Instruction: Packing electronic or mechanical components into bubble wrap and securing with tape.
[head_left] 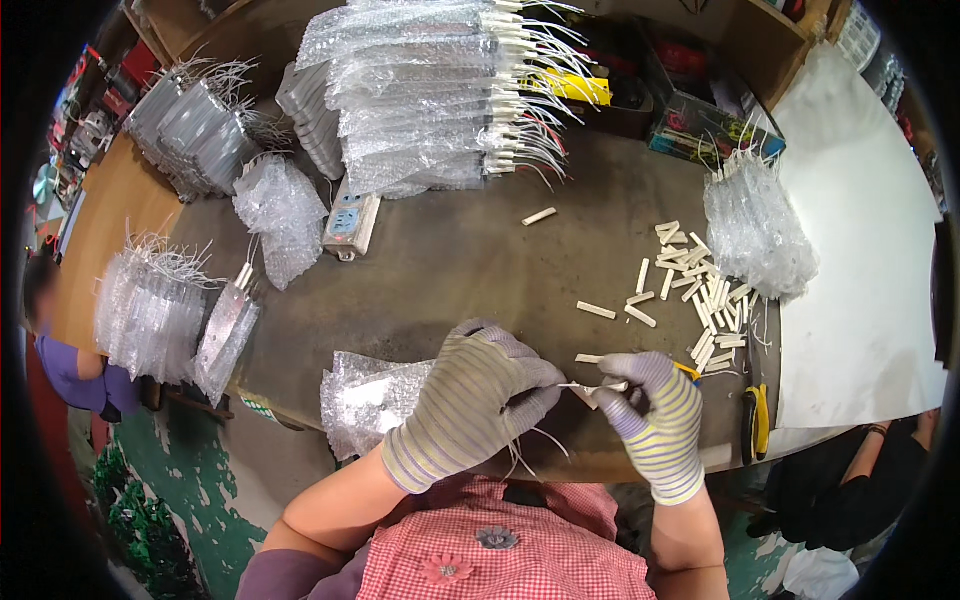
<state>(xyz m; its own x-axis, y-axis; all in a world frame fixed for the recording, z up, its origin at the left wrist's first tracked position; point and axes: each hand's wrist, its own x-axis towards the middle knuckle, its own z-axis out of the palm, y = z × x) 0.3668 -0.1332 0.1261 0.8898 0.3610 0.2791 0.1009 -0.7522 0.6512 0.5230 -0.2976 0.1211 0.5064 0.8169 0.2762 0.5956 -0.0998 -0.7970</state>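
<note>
Pinching wire (574,385) in my left grip (482,388), white piece (613,387) in my right grip (655,405)
Wire seems light, limp: hold near tip.

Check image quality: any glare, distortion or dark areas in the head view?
Head view: bright glare on the bubble-wrapped piece beside the left hand; also in the head view, fisheye distortion, with the white sheet curving along its outer edge, and black corners around the round image.
</note>
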